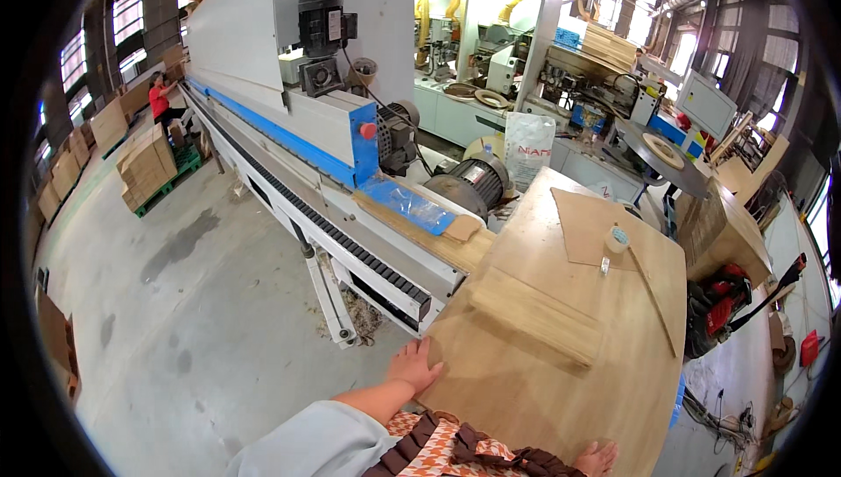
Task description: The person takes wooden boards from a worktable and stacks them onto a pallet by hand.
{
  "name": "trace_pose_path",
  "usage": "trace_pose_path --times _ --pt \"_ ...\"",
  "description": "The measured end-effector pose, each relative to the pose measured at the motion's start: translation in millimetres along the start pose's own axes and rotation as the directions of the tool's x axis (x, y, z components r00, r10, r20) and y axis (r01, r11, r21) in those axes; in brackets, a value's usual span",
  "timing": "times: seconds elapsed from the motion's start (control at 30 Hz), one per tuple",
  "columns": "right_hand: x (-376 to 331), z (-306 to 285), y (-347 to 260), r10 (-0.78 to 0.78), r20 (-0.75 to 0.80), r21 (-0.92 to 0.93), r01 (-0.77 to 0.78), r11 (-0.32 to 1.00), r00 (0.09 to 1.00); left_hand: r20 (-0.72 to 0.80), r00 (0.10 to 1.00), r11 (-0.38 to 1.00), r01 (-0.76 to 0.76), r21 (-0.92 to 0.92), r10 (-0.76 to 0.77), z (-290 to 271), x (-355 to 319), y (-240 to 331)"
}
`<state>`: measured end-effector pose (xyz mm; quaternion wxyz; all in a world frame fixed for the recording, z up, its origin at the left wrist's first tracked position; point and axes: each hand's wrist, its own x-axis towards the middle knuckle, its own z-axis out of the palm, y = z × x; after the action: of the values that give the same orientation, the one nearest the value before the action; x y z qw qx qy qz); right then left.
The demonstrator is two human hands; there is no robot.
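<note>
My left hand (pixel 415 367) rests with its fingers stretched out on the left edge of a wood-topped table (pixel 491 381), holding nothing. At the near edge, my right hand (pixel 597 459) lies low in the picture, its fingers laid out on the tabletop and part of it cut off by the frame. Ahead of both hands, a flat wooden panel (pixel 536 315) lies on the table, touched by neither. Beyond it are a brown cardboard sheet (pixel 583 227), a roll of tape (pixel 617 240) and a thin wooden strip (pixel 653 297).
A long edge-banding-type machine (pixel 289 153) with a black chain track (pixel 342 249) runs along the left. Motors (pixel 473 181) and a white sack (pixel 529 148) stand behind the table. A person in red (pixel 160 98) sits far left by stacked boards (pixel 151 169). A pallet jack (pixel 723 302) stands right.
</note>
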<state>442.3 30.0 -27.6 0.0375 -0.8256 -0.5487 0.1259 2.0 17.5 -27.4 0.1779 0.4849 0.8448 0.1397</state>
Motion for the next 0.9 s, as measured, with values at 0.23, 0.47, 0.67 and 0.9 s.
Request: trace_pose_path --times 0.23,0.47,0.67,0.9 --pt "-1.2 -2.5 1.1 0.113 -0.078 0.004 -0.113 0.994 0.991 -0.055 0.998 0.999 -0.044 -0.003 0.044 18.0 6.1 -10.0" --pt "-3.3 3.5 -18.2 0.258 -0.115 -0.1 -0.269 0.958 0.959 -0.102 0.993 0.998 -0.064 -0.028 0.061 31.4 11.7 -18.1" --pt "18.0 37.0 15.2 0.19 -0.233 -0.109 -0.22 0.969 0.954 -0.117 0.991 0.998 -0.063 0.012 0.064 29.5 10.9 -15.4" --pt "15.3 36.7 15.6 0.195 -0.245 -0.131 -0.231 0.964 0.95 -0.093 0.993 0.997 -0.071 -0.025 0.068 27.1 10.7 -12.9"
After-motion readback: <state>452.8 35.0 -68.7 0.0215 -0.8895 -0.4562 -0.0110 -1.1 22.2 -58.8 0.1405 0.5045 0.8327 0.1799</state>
